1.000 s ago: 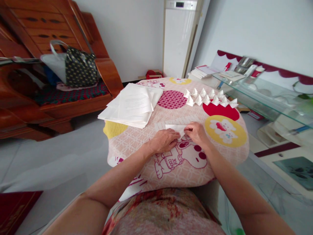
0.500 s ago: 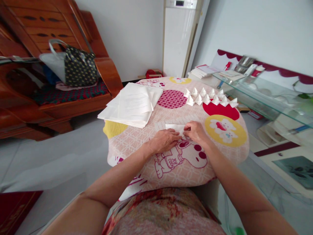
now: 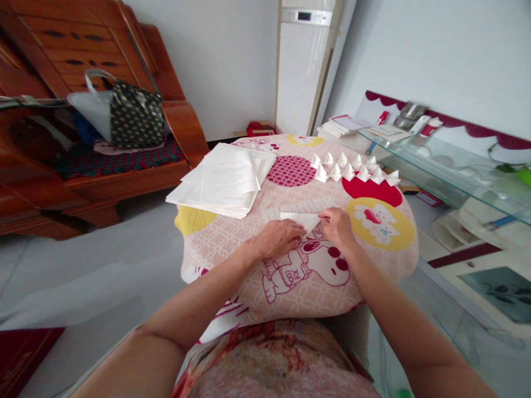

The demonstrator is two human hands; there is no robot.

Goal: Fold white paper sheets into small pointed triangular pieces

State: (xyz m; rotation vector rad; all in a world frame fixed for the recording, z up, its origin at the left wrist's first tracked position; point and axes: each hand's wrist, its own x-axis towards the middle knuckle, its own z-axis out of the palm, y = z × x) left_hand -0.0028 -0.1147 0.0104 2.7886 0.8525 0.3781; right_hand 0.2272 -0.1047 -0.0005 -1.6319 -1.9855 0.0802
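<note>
While the part-folded paper [image 3: 299,219] lies on the cloth-covered table [image 3: 373,262], the left hand [image 3: 279,239] presses flat on its near edge and the right hand [image 3: 338,226] pinches its right tip, apparently mid-crease, so a further fold calls for aligned edges; paper triangles [image 3: 352,170] and stacked sheets [image 3: 224,179] lie beyond.

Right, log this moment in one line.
left hand: flat on paper | right hand: pinching paper edge | nearby: paper stack, folded pieces
</note>
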